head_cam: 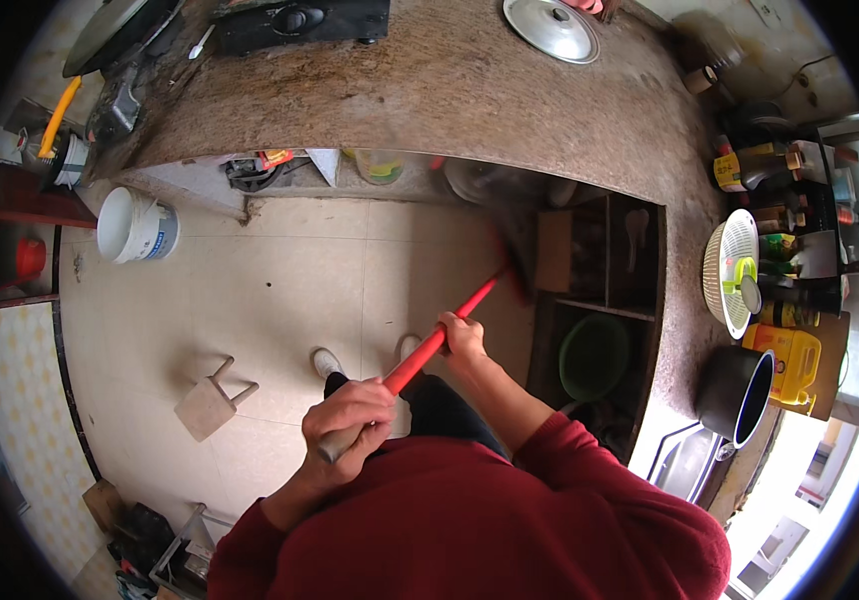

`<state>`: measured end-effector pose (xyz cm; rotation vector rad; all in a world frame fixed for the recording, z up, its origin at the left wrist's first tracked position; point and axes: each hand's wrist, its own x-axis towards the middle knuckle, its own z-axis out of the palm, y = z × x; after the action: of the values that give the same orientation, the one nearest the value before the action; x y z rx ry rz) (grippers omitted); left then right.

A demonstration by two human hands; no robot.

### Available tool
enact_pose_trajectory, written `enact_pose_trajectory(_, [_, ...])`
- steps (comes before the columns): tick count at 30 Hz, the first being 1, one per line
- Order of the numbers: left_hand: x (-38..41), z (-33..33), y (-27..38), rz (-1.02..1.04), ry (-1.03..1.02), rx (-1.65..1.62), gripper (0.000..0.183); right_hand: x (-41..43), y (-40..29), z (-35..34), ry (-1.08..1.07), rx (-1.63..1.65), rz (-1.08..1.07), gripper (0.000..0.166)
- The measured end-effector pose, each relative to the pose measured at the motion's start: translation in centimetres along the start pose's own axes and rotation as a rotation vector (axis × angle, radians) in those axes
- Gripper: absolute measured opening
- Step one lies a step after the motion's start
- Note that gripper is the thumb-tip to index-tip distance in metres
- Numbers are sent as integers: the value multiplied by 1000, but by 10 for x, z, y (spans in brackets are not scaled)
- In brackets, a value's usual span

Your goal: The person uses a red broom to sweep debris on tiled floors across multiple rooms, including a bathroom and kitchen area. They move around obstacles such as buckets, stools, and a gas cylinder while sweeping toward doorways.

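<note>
Both hands grip the red handle (429, 346) of a broom that slants away to the right. My left hand (347, 426) closes round its bare end near my belly. Farther along, my right hand (462, 339) wraps the red shaft. The broom head (512, 255) is dark, blurred and partly lost in shadow, low beside the shelves under the counter. Pale tiles make up the floor (302, 292). My white shoes (327, 363) stand beneath the handle.
A small wooden stool (206, 407) lies tipped over on the left. Beyond it stands a white bucket (137, 225). A stone-like counter (429, 105) wraps the far and right sides. On it are a pot lid (552, 28), a colander (729, 262) and a dark pot (733, 394). Below, shelves hold a green basin (593, 356).
</note>
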<state>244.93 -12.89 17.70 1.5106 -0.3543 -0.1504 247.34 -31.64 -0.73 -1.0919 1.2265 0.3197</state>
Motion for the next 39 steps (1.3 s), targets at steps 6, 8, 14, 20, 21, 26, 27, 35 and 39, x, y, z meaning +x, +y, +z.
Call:
enact_pose_trajectory(6, [35, -1, -53, -231, 99, -117, 7, 76, -17, 4, 61, 36, 62, 17])
enact_pose_trajectory(8, [53, -9, -56, -356, 285, -193, 8, 92, -22, 27, 46, 4, 99, 18])
enact_pose_trajectory(14, [-16, -96, -37, -407, 533, -152, 9, 52, 43, 132, -98, -390, 57, 21])
enact_pose_trajectory(20, [-82, -192, 25, -271, 779, -23, 8, -64, 97, 260, -288, -443, 50, 20])
enact_pose_trajectory(21, [-90, -205, 32, -243, 792, -7, 8, -78, 102, 276, -309, -456, 62, 20])
enact_pose_trajectory(26, [-120, -244, 62, -119, 665, 285, 8, -123, 116, 320, -469, -517, 27, 17])
enact_pose_trajectory(27, [-124, -247, 69, -37, 563, 327, 12, -132, 115, 320, -468, -519, 21, 18])
enact_pose_trajectory(35, [-135, -297, 37, -155, 702, 90, 11, -101, 138, 345, -365, -640, 38, 18])
enact_pose_trajectory(39, [-160, -329, 36, -241, 886, -11, 11, -104, 184, 385, -424, -679, 95, 15])
